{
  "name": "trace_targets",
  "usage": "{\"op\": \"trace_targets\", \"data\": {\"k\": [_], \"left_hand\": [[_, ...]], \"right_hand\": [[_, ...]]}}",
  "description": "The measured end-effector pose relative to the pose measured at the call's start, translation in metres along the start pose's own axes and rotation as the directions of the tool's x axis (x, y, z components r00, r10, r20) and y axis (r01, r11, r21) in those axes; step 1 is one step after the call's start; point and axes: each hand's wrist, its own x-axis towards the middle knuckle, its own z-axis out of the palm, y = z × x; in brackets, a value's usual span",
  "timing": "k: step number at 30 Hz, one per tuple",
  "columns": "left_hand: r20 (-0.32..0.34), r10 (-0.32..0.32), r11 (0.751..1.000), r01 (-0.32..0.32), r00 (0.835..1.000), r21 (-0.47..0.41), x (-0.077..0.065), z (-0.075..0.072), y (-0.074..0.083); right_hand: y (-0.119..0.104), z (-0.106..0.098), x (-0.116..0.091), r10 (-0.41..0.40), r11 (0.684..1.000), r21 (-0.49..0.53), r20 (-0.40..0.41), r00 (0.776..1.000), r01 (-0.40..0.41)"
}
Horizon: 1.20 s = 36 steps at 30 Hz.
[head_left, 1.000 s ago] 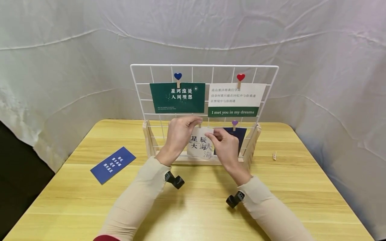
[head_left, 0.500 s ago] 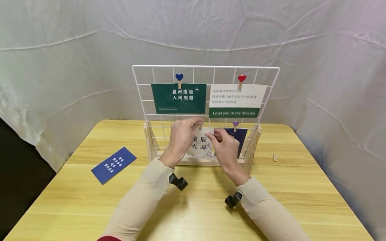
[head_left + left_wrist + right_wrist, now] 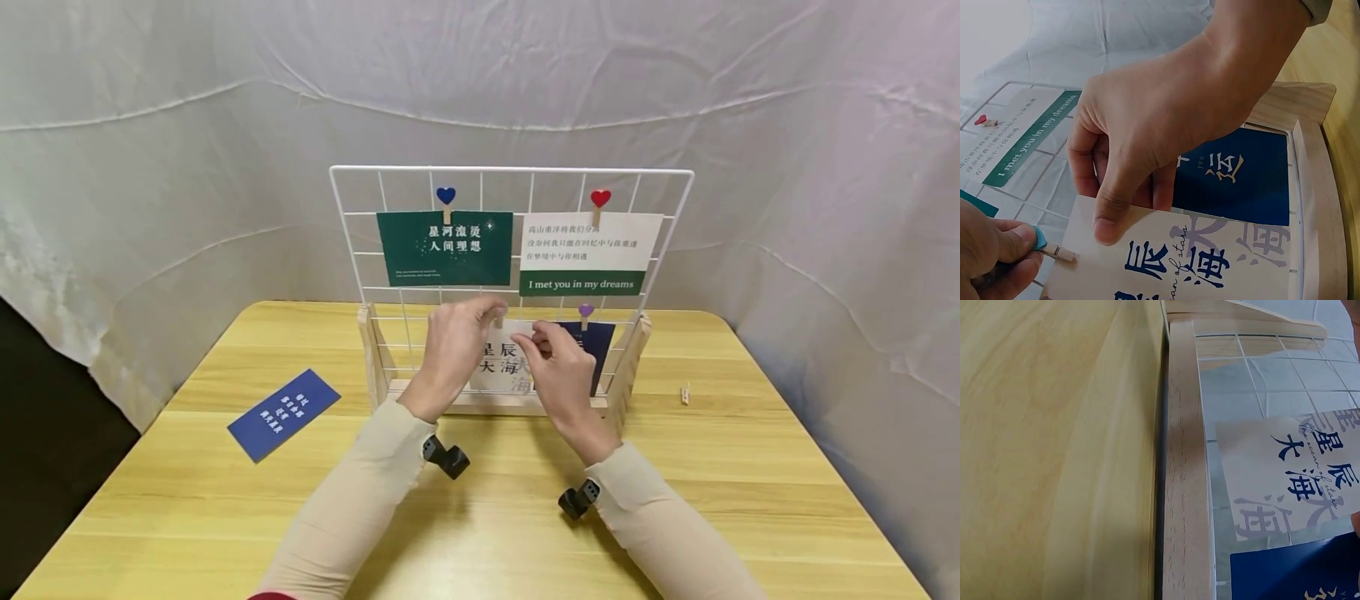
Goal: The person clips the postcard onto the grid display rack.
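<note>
My left hand [image 3: 456, 346] pinches a small wooden clothespin [image 3: 1059, 252] with a light blue head, its tip over the top edge of a whitish card with dark blue characters [image 3: 498, 379]. The thumb and fingers of my right hand [image 3: 562, 367] hold that card near its upper right corner. It stands against the lower part of a white wire grid [image 3: 480, 182]. Beside it, partly behind my right hand, a dark blue card [image 3: 602, 337] hangs from a purple heart clothespin [image 3: 586, 312]. The right wrist view shows only slivers of the hands.
A green card [image 3: 450, 267] hangs from a blue heart clothespin [image 3: 446, 196], and a white-and-green card [image 3: 585, 242] from a red one [image 3: 601, 198]. The grid stands in a wooden base [image 3: 1185, 456]. On the table [image 3: 495, 517] lie a blue card [image 3: 283, 415] and a small clothespin [image 3: 685, 393].
The left hand has shifted slightly to the right over the card and clothespin. The right hand keeps its hold with almost no movement; the head view has tilted a little.
</note>
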Motion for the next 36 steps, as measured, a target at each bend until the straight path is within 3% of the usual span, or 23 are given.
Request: {"op": "trace_targets", "data": {"k": [9,15,20,27,36], "left_hand": [[0.029,0.014,1.0,-0.014,0.999,0.004,0.001,-0.002,0.0],[0.092,0.037,0.999,-0.038,0.995,0.012,0.003,-0.007,-0.002],[0.135,0.087,0.994,-0.095,0.987,0.056,0.005,-0.013,-0.004],[0.123,0.169,0.979,-0.181,0.978,0.095,0.006,-0.014,-0.007],[0.105,0.254,0.963,-0.261,0.961,0.064,0.007,-0.015,-0.014]], "right_hand": [[0.002,0.002,-0.001,0.012,1.0,-0.013,-0.005,1.0,-0.012],[0.001,0.0,-0.002,0.005,1.0,-0.024,0.016,1.0,-0.005],[0.002,-0.001,-0.002,-0.019,0.998,-0.065,0.021,1.0,0.02],[0.001,-0.002,-0.001,-0.055,0.99,-0.128,0.026,0.998,0.058],[0.003,-0.002,0.0,-0.065,0.988,-0.136,0.029,0.997,0.069]]}}
